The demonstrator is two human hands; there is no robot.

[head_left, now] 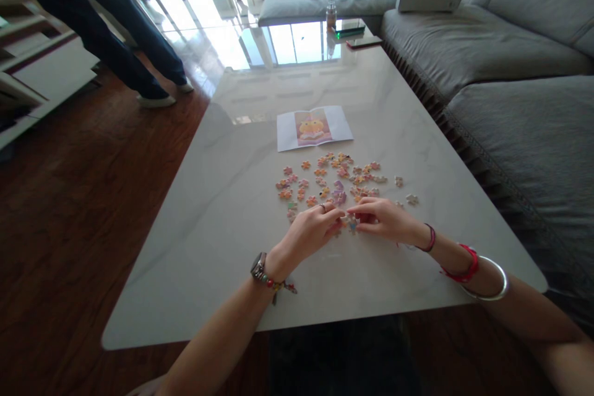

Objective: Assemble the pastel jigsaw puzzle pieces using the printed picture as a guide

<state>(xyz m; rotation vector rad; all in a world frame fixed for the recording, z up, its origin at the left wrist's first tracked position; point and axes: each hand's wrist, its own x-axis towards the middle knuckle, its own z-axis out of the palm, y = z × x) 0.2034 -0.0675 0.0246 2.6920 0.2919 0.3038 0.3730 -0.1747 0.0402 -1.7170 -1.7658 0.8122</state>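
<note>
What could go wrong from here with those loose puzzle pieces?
The left hand and right hand are close beside the loose puzzle pieces, so a knuckle might nudge some aside. The beaded bracelet has dangling ends that could drag pieces if that arm reaches forward. The hands partly cover the pieces between them, so a slip could go unnoticed.

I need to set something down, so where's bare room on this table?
The table is bare between its left edge and the puzzle pieces, and between the picture sheet and the bottle. Crowded: from the sheet to the left hand and right hand.
</note>
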